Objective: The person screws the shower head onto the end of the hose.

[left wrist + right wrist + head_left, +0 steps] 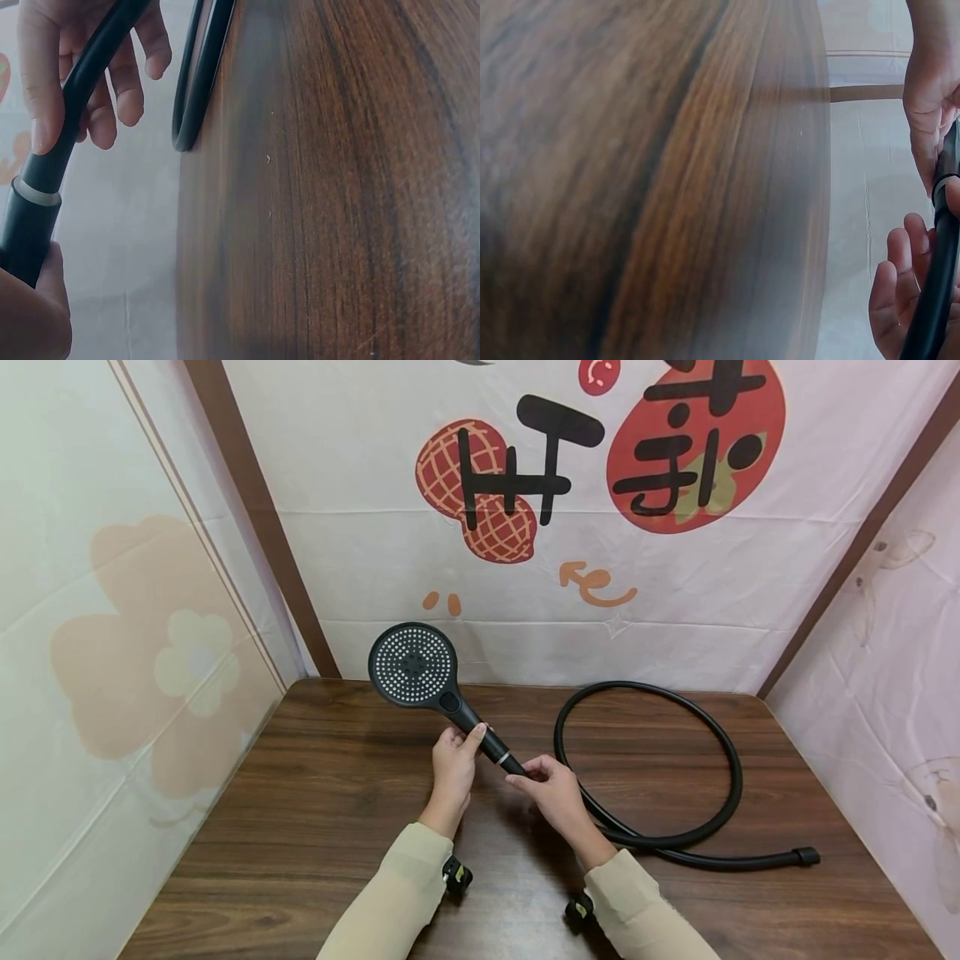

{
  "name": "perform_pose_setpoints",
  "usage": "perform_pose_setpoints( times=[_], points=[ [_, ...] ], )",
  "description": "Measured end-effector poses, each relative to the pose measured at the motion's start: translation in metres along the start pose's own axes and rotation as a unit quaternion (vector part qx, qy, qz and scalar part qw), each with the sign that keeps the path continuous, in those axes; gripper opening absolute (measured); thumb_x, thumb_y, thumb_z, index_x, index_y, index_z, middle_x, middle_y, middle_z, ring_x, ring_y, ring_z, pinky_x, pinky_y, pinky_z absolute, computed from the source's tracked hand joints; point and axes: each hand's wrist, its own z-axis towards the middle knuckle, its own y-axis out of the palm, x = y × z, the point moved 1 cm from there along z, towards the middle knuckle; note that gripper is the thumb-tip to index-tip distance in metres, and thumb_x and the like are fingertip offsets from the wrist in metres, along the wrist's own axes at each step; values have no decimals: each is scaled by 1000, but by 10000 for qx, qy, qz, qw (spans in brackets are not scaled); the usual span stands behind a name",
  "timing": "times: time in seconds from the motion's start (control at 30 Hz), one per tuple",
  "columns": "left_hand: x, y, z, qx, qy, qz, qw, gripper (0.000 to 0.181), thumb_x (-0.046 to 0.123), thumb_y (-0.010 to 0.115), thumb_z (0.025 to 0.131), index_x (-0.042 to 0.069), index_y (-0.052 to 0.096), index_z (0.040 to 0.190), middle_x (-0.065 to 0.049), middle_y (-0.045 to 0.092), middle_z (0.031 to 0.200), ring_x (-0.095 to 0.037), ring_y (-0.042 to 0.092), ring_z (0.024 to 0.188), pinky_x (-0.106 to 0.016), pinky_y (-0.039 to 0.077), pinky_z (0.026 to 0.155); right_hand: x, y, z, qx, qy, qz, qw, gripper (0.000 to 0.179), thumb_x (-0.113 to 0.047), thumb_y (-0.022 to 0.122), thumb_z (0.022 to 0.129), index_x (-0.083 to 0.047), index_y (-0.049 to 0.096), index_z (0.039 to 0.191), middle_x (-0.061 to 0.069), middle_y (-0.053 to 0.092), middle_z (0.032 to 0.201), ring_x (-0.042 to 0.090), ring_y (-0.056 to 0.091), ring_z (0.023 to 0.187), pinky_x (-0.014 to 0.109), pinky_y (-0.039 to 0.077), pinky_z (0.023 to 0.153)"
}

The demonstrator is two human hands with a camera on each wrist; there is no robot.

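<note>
In the head view a black shower head (pixel 413 665) is tilted, its round spray face toward the camera and its handle sloping down to the right. My left hand (pixel 453 768) grips that handle around its middle. At the handle's lower end, my right hand (pixel 555 795) pinches the end of a black shower hose (pixel 733 768). Hose end and handle meet at a pale ring (pixel 36 192), seen close up in the left wrist view. Whether the joint is threaded tight cannot be told. The right wrist view shows the hose (pixel 934 292) running across my right palm.
The hose lies in a large loop on the right of the brown wooden table (pixel 315 810). Its free end carries a black connector (pixel 807 857) near the right front. Printed cloth walls (pixel 360 560) stand behind and at both sides.
</note>
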Motion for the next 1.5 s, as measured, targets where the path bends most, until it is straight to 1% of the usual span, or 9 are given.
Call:
perform_pose_setpoints(
  times=[0.13, 0.37, 0.6, 0.93, 1.07, 1.17, 1.23, 1.37, 1.5],
  points=[
    [-1, -1, 0, -5, 20, -29, 10000, 28, 19, 66, 97, -2, 59, 115, -10, 74, 101, -8, 70, 88, -39, 54, 96, -1, 0, -1, 0, 40, 1, 10000, 21, -24, 83, 82, -9, 72, 91, 3, 69, 81, 12, 58, 72, 27, 47, 63],
    [-4, -2, 1, 0, 24, 22, 10000, 27, 19, 65, 97, -1, 59, 115, -7, 74, 98, -7, 69, 88, -32, 55, 91, -2, 0, -2, -23, 153, 78, 9998, 23, -27, 83, 81, -9, 72, 90, 2, 69, 79, 13, 58, 71, 27, 46, 62],
    [-5, -2, 1, 2, -8, 61, 10000, 27, 18, 65, 98, -1, 59, 116, -9, 74, 101, -8, 69, 89, -35, 54, 93, -2, -1, -2, -54, 177, 42, 9998, 21, -28, 81, 83, -10, 73, 91, 3, 69, 79, 14, 57, 71, 28, 46, 62],
    [-6, -2, 2, 32, -13, 54, 10000, 28, 18, 65, 98, -1, 59, 116, -9, 74, 101, -7, 69, 89, -36, 54, 94, 0, -2, -2, -198, 276, -62, 9994, 27, -37, 79, 84, -12, 75, 93, 3, 72, 84, 15, 57, 75, 29, 44, 67],
    [-5, -2, 1, 52, 16, 64, 10000, 29, 20, 66, 97, -1, 59, 115, -10, 74, 101, -7, 69, 88, -38, 54, 95, 0, -2, -3, -262, 228, -18, 9994, 28, -38, 78, 85, -11, 75, 94, 7, 75, 88, 22, 62, 81, 29, 45, 68],
    [-4, -2, 0, 70, 19, 77, 9999, 29, 21, 66, 97, -1, 59, 115, -11, 74, 102, -7, 69, 88, -37, 54, 94, 0, -1, -3, -323, 159, 34, 9993, 27, -36, 76, 87, -10, 76, 96, 8, 77, 91, 30, 68, 89, 30, 48, 71],
    [-5, -2, 0, 83, 14, 72, 9999, 30, 21, 67, 97, -2, 59, 115, -11, 74, 102, -7, 69, 88, -36, 54, 93, 0, 0, -2, -357, 110, 17, 9993, 27, -36, 74, 89, -10, 76, 97, 7, 77, 92, 32, 70, 93, 30, 50, 73],
    [-4, -2, 0, 97, 2, 58, 9999, 29, 20, 67, 97, -1, 59, 114, -11, 74, 101, -7, 69, 88, -36, 55, 93, 1, 0, -2, -384, 43, -89, 9992, 27, -36, 71, 91, -10, 76, 98, 5, 77, 91, 29, 71, 93, 32, 54, 77],
    [-4, -1, 0, 100, -21, 80, 9999, 27, 19, 66, 97, -1, 60, 114, -10, 75, 100, -7, 69, 88, -36, 54, 93, 1, 0, -2, -427, 40, -102, 9990, 31, -35, 68, 93, -6, 76, 100, 9, 77, 92, 26, 71, 91, 33, 54, 78]
  ],
)
